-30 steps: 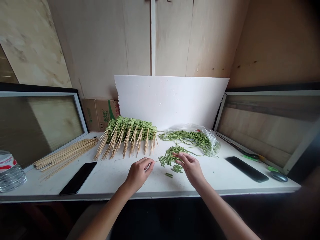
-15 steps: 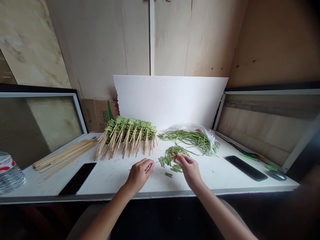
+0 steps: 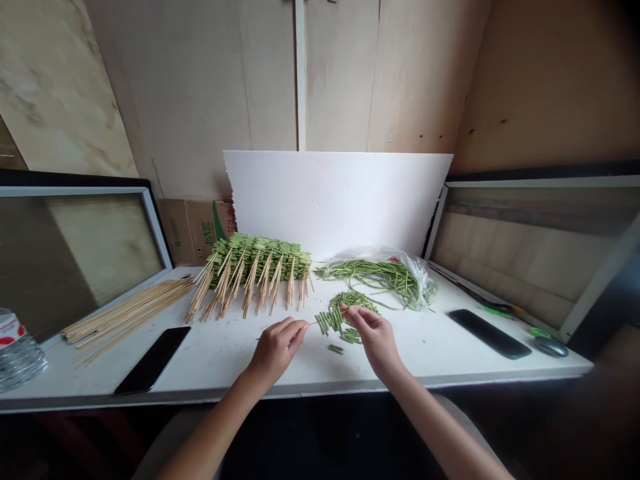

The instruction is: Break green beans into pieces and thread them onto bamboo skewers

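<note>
My left hand [image 3: 278, 345] is closed around the bare end of a thin bamboo skewer, whose shaft shows just past the thumb. Cut green bean pieces [image 3: 329, 323] sit side by side across the skewer, above the table. At its other end my right hand [image 3: 373, 333] pinches the skewer near the tip; whether a bean piece is also between those fingers I cannot tell. Behind and below the right hand lies a pile of cut bean pieces [image 3: 345, 300]. A couple of loose pieces [image 3: 335, 349] rest on the white table in front.
Stacked bean skewers [image 3: 260, 267] stand at the back left. Bare skewers [image 3: 130, 310], a black phone [image 3: 153, 360] and a water bottle [image 3: 20, 353] lie leftward. Long beans [image 3: 380, 275] in a plastic bag sit back right, with another dark phone [image 3: 490, 333] and a mouse [image 3: 551, 346].
The view has shifted slightly, so everything sits a little further left. Both hands keep their hold on the skewer; the right fingers have moved very little.
</note>
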The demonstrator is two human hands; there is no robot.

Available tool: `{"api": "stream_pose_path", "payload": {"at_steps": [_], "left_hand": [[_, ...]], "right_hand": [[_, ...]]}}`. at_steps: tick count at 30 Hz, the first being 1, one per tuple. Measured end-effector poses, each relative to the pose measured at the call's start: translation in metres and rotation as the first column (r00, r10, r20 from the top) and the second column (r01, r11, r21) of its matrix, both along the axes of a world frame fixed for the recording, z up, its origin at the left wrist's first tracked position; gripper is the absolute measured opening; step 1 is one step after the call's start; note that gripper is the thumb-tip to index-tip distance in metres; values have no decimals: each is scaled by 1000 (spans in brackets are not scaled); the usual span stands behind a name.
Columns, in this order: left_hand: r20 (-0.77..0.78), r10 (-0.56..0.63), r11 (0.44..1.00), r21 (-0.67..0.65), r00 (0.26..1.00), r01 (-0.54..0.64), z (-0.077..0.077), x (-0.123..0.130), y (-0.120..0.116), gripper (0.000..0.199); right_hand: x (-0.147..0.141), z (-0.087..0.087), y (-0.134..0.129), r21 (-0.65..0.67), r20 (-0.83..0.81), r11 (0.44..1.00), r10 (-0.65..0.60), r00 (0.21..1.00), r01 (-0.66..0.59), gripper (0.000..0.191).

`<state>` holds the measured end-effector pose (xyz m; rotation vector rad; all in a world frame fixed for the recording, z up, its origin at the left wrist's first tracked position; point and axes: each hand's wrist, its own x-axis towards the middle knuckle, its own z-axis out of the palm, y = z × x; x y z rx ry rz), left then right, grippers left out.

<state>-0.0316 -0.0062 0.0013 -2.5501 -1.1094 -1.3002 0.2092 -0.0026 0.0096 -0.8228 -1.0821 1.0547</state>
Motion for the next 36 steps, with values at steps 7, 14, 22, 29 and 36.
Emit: {"api": "stream_pose_path", "payload": {"at_steps": [7, 14, 22, 29, 36], "left_hand": [[52, -7, 999, 54, 999, 4, 6, -1, 0, 22], [117, -8, 1000, 7, 993, 8, 7, -6, 3, 22], [112, 3, 1000, -1, 994, -2, 6, -6, 2, 24], [114, 13, 1000, -3, 993, -12, 4, -6, 4, 24], [107, 20, 1000, -20, 994, -18, 4, -6, 4, 23]], "right_hand": [[-2, -10, 3, -66, -3, 998, 19, 1000, -19, 26], [5, -12, 9, -107, 65, 991, 90, 994, -83, 40], [13, 1, 14, -121, -102, 990, 52, 993, -65, 35], [14, 10, 10, -103, -159, 989, 86, 984, -103, 33], [14, 11, 9, -84, -175, 990, 99, 980, -115, 36]]}}
